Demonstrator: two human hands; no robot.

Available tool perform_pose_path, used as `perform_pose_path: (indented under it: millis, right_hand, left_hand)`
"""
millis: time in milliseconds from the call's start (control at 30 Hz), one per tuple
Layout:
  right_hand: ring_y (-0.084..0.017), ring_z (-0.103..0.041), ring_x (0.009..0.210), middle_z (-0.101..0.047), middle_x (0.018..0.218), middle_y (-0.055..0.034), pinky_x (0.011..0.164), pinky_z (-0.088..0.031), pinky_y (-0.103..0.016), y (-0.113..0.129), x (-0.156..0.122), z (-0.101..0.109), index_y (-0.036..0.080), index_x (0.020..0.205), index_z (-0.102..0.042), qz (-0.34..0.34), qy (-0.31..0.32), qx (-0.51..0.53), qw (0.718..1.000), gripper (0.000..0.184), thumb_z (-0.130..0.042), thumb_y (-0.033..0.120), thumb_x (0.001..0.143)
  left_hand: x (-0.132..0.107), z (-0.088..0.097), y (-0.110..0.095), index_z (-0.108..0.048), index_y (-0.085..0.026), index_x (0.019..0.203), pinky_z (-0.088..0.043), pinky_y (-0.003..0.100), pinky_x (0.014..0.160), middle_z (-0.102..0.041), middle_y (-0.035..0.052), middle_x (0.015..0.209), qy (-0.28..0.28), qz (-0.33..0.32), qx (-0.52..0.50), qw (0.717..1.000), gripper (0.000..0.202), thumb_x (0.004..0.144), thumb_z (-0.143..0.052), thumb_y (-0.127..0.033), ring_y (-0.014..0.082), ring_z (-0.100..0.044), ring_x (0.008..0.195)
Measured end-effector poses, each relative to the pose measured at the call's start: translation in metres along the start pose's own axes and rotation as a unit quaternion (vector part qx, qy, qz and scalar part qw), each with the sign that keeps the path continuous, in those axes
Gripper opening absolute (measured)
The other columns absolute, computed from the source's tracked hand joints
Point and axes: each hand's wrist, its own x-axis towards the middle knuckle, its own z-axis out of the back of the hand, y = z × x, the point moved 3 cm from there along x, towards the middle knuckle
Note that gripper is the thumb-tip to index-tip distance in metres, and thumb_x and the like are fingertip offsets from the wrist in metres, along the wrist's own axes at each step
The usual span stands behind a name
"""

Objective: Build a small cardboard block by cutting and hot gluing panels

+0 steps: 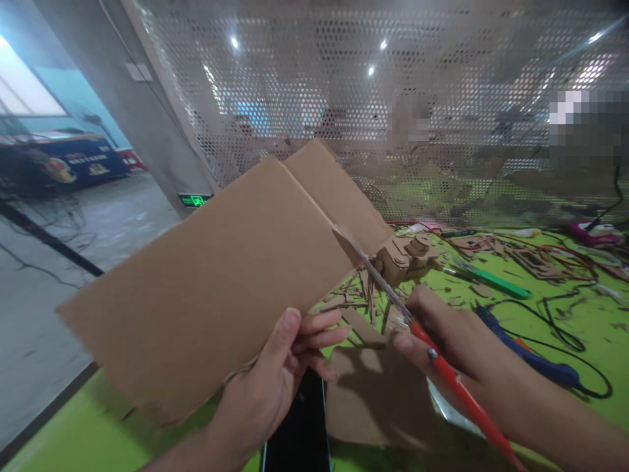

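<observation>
We see a bright green table [590, 314] strewn with cardboard scraps [354, 295], with a small cardboard model [407, 252] among them. To the right lie a green-handled tool [491, 280] and a blue tool [531, 357] with a black cable [565, 334]. A dark phone [299, 426] and a flat cardboard piece [378, 393] lie nearest us.

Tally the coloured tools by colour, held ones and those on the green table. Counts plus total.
Orange: 1, orange-handled knife in the right hand, blade in the brown cardboard sheet that the left hand holds.
Green: 1, green-handled tool lying on the green table.
Blue: 1, blue corded tool lying on the table.
Total: 3.
</observation>
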Motion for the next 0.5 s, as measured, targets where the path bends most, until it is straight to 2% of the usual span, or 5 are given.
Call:
perform_pose_path:
  millis: [133,267,400,500]
  right_hand:
    - [-0.024,-0.055,0.074,-0.062,0.083,0.0004,0.069,-0.043,-0.038,-0.001,0.0,-0.002,0.03,0.097,-0.038,-0.007,0.017,-0.007,1.0,0.048,-0.037,0.077,0.107]
    - [-0.026,-0.058,0.075,-0.064,0.084,-0.0012,0.072,-0.044,-0.039,-0.003,-0.001,-0.008,0.031,0.1,-0.04,-0.015,0.012,-0.022,1.0,0.048,-0.032,0.077,0.108]
    - [-0.026,-0.061,0.072,-0.064,0.081,-0.0006,0.067,-0.041,-0.037,-0.006,-0.001,-0.011,0.031,0.104,-0.044,-0.013,-0.011,-0.04,0.999,0.046,-0.033,0.075,0.11]
    - [-0.023,-0.055,0.062,-0.057,0.072,0.0039,0.06,-0.037,-0.034,-0.006,0.0,-0.012,0.031,0.103,-0.042,-0.002,-0.034,-0.054,0.998,0.044,-0.035,0.074,0.11]
  left_hand:
    - [-0.004,0.003,-0.001,-0.091,-0.024,0.086,-0.061,0.012,0.048,-0.09,0.0063,0.103,0.03,-0.01,0.015,0.999,0.027,0.081,-0.096,-0.05,0.0223,-0.088,0.091]
    - [-0.003,0.0,-0.003,-0.091,-0.024,0.082,-0.06,0.012,0.046,-0.09,0.0053,0.097,0.037,-0.01,0.013,0.999,0.025,0.078,-0.098,-0.048,0.0213,-0.088,0.085]
    - [-0.001,0.0,-0.002,-0.091,-0.024,0.082,-0.06,0.012,0.046,-0.09,0.0053,0.098,0.044,-0.004,0.003,0.999,0.024,0.077,-0.099,-0.047,0.0207,-0.088,0.085]
    - [-0.001,0.003,-0.001,-0.091,-0.025,0.085,-0.062,0.013,0.048,-0.09,0.0061,0.102,0.045,-0.001,-0.004,0.999,0.022,0.081,-0.097,-0.046,0.0219,-0.088,0.088]
